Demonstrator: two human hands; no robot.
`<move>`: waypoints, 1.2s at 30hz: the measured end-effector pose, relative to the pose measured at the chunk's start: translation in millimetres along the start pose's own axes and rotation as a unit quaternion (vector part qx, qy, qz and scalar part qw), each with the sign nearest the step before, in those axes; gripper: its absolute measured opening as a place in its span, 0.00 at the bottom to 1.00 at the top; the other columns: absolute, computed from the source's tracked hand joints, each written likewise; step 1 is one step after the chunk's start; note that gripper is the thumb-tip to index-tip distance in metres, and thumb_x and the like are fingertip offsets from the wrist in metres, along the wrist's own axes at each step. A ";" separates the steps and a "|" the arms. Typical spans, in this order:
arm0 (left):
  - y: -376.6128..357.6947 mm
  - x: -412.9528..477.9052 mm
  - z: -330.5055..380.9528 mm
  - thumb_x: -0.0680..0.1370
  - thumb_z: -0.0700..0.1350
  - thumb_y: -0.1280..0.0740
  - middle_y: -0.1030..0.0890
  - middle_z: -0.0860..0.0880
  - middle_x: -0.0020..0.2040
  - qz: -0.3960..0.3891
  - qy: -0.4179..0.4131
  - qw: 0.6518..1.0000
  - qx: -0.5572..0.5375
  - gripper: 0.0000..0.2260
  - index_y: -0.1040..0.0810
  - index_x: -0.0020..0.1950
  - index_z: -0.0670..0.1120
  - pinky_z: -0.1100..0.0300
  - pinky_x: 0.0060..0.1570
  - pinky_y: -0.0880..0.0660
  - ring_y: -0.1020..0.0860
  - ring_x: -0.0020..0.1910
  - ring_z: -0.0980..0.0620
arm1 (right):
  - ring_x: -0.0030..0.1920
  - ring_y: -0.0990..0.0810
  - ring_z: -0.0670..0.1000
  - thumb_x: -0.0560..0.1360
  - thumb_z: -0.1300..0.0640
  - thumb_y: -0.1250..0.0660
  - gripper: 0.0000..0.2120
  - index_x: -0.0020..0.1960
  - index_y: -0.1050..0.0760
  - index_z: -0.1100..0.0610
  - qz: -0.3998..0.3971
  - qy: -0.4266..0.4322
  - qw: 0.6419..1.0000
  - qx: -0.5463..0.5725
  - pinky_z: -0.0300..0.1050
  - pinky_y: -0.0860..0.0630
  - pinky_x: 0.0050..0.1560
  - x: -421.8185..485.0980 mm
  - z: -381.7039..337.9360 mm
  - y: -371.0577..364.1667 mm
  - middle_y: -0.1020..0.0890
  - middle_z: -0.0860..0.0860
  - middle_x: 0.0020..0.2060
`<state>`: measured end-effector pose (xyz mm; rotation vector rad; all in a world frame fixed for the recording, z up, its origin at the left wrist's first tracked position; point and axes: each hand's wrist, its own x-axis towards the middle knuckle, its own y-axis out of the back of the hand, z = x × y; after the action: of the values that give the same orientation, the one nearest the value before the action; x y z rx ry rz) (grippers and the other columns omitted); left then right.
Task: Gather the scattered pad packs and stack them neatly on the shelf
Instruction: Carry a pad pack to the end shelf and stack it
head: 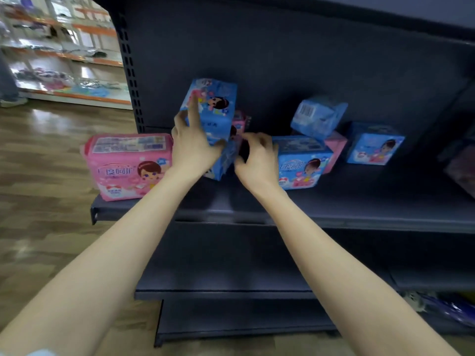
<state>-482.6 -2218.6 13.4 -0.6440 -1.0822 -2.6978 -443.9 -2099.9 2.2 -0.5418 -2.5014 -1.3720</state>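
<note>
One pink pack (128, 165) shows Chinese lettering; left hand (192, 147) grips blue pack (213, 106).

I read the shelf (359, 215) as dark painted metal, matt and smooth; slotted upright (129, 62) has the same finish. Both the pink pack (123, 168) and blue pack (216, 109) are soft plastic film, glossy, slightly wrinkled. The floor (46, 155) is wood-look planks with shiny glare patches.

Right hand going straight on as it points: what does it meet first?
Probably the small pink pad pack half hidden behind the upright blue pad pack; the right hand is almost on it, though depth is unclear.
</note>
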 end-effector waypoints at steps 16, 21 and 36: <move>-47.1 43.2 -5.1 0.63 0.55 0.24 0.48 0.37 0.71 0.072 0.181 0.969 -0.151 0.51 0.52 0.76 0.47 0.40 0.69 0.42 0.44 0.70 0.33 | 0.70 0.43 0.58 0.74 0.54 0.36 0.26 0.70 0.38 0.53 -0.145 0.005 0.971 -0.190 0.70 0.47 0.68 43.3 14.6 3.2 0.37 0.55 0.68; -53.5 47.3 -5.5 0.67 0.50 0.25 0.50 0.38 0.72 0.051 0.185 0.972 -0.135 0.47 0.53 0.76 0.49 0.41 0.67 0.38 0.41 0.68 0.32 | 0.70 0.43 0.59 0.73 0.54 0.35 0.26 0.70 0.37 0.52 -0.185 0.010 0.956 -0.226 0.69 0.47 0.68 47.5 16.3 2.2 0.36 0.56 0.67; -84.8 42.0 21.5 0.67 0.51 0.26 0.47 0.38 0.71 0.033 0.166 0.980 -0.107 0.46 0.51 0.75 0.49 0.42 0.68 0.39 0.41 0.68 0.32 | 0.71 0.44 0.58 0.75 0.53 0.35 0.24 0.69 0.36 0.57 -0.195 0.022 0.952 -0.237 0.66 0.50 0.70 50.8 39.7 13.1 0.35 0.56 0.68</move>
<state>-538.9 -2142.0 -6.4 -0.2355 -0.6850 -2.7524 -485.4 -2049.4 10.1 -0.0852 -2.3187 -2.1286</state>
